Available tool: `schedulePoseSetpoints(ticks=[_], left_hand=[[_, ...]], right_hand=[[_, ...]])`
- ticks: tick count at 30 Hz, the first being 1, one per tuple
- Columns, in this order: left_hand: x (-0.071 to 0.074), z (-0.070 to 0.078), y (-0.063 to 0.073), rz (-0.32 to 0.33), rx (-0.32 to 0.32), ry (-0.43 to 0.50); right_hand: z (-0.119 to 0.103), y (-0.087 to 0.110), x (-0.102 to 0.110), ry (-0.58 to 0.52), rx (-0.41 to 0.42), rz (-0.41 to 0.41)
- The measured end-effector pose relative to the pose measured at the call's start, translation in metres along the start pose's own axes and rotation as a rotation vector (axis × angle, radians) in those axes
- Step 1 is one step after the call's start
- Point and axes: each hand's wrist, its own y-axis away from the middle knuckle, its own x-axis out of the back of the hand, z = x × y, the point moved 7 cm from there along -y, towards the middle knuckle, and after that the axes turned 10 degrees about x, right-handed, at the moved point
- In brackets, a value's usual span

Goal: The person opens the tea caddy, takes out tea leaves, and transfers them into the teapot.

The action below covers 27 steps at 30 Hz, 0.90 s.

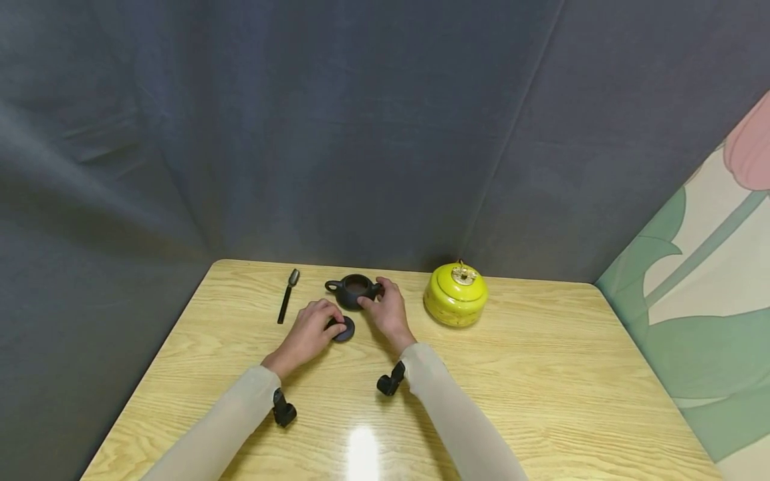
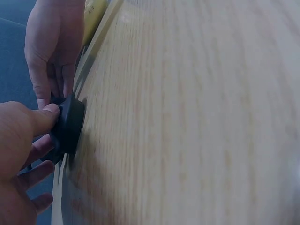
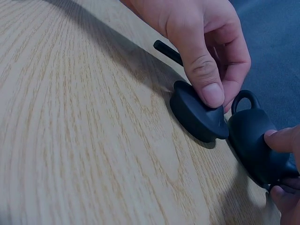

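Note:
A small dark teapot (image 1: 349, 298) stands without its lid on the wooden table, its loop handle to the left and its opening upward. My right hand (image 1: 390, 312) holds it at the spout side, the thumb (image 3: 276, 139) against the body and the fingers around the spout, which they partly hide. In front of the teapot, my left hand (image 1: 309, 332) pinches the round dark lid (image 3: 194, 115) between thumb and fingers. The lid is low over the table; whether it touches the wood I cannot tell. In the left wrist view the lid (image 2: 71, 123) hides most of the teapot.
A yellow lidded jar (image 1: 455, 297) with an ornate knob stands right of the teapot. To the left lies a small spoon (image 1: 289, 296) with a dark handle. Behind the table's (image 1: 541, 374) back edge hangs a dark curtain (image 1: 361, 133).

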Motion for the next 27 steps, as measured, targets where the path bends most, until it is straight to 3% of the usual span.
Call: schedulePoseSetpoints(ticks=[13, 27], left_hand=[[0.0, 0.003, 0.005, 0.003, 0.029, 0.047], [0.023, 0.037, 0.021, 0.045, -0.058, 0.091]], right_hand=[[0.0, 0.009, 0.005, -0.023, -0.004, -0.003], [-0.008, 0.031, 0.031, -0.129, 0.017, -0.015]])
